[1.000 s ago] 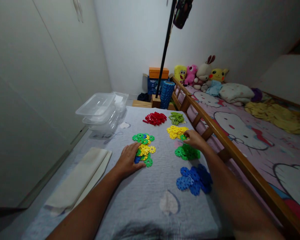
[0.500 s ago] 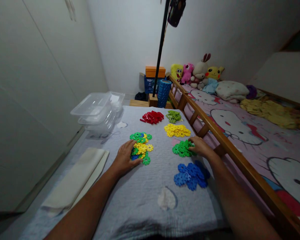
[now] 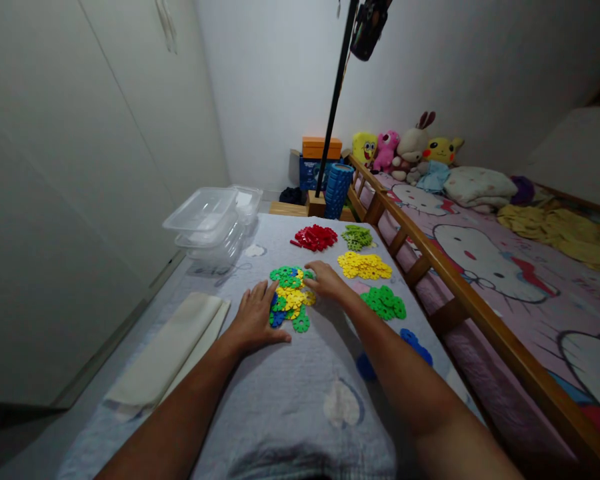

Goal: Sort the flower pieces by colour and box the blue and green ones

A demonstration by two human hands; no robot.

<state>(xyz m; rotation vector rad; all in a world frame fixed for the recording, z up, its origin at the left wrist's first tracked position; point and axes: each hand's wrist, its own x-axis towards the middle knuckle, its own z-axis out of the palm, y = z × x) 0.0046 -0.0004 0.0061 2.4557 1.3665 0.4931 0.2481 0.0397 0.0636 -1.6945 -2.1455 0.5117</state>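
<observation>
My left hand [image 3: 255,313] lies spread at the left side of the mixed pile [image 3: 291,298] of flower-shaped discs, thumb held well away from the fingers, the fingertips along the pile's edge. My right hand [image 3: 325,280] reaches across to the pile's far right side, fingers curled at a green disc [image 3: 309,274]; I cannot tell whether they pinch it. The pile, green, yellow and blue together, sits on the worktop [image 3: 300,400] between my two hands.

To its right are the yellow discs [image 3: 364,266], nearer me the green discs [image 3: 386,304], then the blue discs [image 3: 417,347], partly hidden by my right arm [image 3: 395,363]. Farther off lie red pieces [image 3: 314,237] and, just beside them, light green pieces [image 3: 357,237]. Clear plastic boxes [image 3: 203,217] stand stacked at the left, with a folded cloth [image 3: 170,343] nearer me.
</observation>
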